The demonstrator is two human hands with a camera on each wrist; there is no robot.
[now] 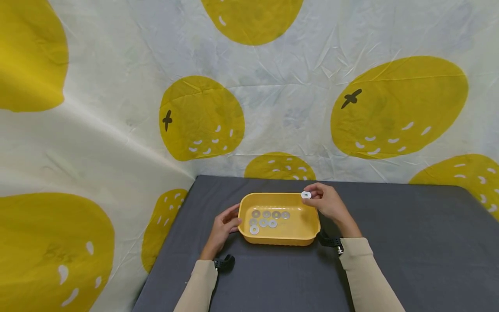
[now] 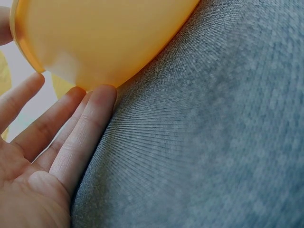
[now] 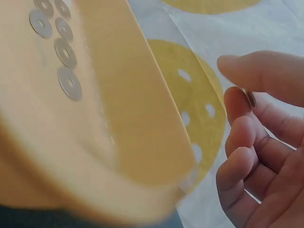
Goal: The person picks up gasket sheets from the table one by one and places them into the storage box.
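Note:
In the head view a yellow tray sits on the dark table. Several flat metal washers lie in loose rows on its left half. My left hand is at the tray's left end, its fairly straight fingers touching the outer wall. Above the back right corner, my right hand pinches one washer between thumb and finger. Seen nearly edge-on in the right wrist view, that washer is partly hidden by the fingertips. The other fingers of that hand are curled.
Grey-blue cloth covers the table on both sides of the tray. A white sheet with yellow fruit prints hangs behind the table and along its left. A black band is on my right wrist.

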